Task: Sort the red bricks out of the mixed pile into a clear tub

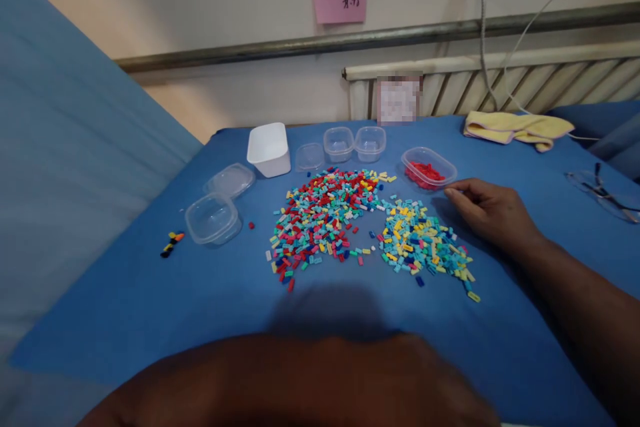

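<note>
Close to the camera along the bottom edge, my left hand (340, 380) is large and blurred; its fingers cannot be made out. My right hand (483, 207) is at the right, thumb and fingertips closed at the near rim of a clear plastic container (453, 173). Inside that container lie red toy building bricks (424, 175). To the left of my right hand spreads a pile of mostly light blue and yellow bricks (420, 240). Beside it is a larger mixed pile of bricks (320, 213) with many red ones.
Clear containers (339, 145) and a white tub (275, 153) stand at the back. At left are another clear container (213, 220), a lid (231, 180) and a small yellow-black item (173, 243). A yellow cloth (517, 128) and glasses (605, 193) lie right.
</note>
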A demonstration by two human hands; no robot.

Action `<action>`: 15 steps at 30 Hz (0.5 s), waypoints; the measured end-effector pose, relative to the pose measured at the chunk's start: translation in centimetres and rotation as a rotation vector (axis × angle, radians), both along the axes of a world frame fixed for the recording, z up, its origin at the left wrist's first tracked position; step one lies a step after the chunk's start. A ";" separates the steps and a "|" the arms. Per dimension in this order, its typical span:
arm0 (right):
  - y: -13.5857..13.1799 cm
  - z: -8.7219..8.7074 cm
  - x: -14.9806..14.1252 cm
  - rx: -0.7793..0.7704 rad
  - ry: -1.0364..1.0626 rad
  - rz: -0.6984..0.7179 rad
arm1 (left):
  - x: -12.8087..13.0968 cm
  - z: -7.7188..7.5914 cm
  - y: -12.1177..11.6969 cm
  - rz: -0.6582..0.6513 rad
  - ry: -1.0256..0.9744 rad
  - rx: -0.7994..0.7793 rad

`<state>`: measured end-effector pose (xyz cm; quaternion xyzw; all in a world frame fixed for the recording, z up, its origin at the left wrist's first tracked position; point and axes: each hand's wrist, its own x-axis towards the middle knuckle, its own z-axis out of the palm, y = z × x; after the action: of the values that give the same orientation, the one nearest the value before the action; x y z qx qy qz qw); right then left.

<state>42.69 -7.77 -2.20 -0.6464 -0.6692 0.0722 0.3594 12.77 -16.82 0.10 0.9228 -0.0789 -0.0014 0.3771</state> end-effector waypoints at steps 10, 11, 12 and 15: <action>1.1 -0.5 0.6 0.076 0.068 -0.070 | -5.9 7.5 13.6 0.908 0.273 0.602; 1.2 -0.5 0.7 0.097 0.073 -0.094 | -6.1 7.2 13.8 0.901 0.294 0.601; 1.3 -0.5 0.9 0.109 0.079 -0.108 | -6.1 6.8 13.8 0.899 0.316 0.610; 1.9 -1.0 1.2 0.121 0.066 -0.055 | -6.2 5.3 13.0 0.899 0.375 0.672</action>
<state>43.89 -5.86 -3.18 -0.6389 -0.6422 0.0429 0.4213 6.59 -3.81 5.39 0.9186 0.3926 -0.0296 0.0351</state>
